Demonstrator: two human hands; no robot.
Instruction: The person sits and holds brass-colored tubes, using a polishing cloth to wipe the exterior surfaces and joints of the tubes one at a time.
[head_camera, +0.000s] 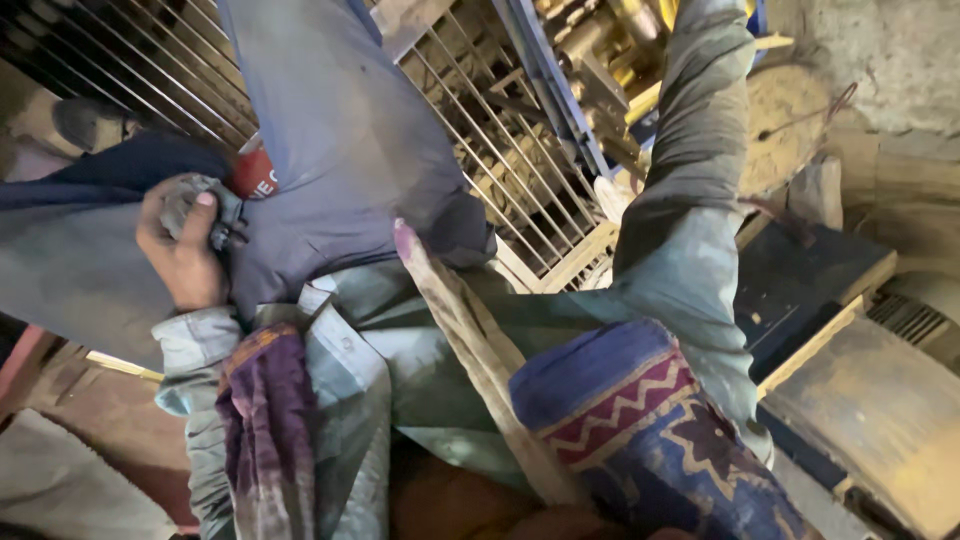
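Observation:
My left hand is at the left, fingers closed on a crumpled grey rag that presses against a large blue-grey cloth. Just above the rag a red object peeks out from behind the cloth. My right arm, in a grey-green sleeve, reaches up and leaves the picture at the top edge, so my right hand is hidden. A worn wooden stick leans across my front between the two arms.
A metal bar grille stands behind the cloth, with blue and yellow machine parts at the top. A patterned purple-blue fabric with a red zigzag lies at the bottom. Yellow and dark boxes sit at the right by a rough wall.

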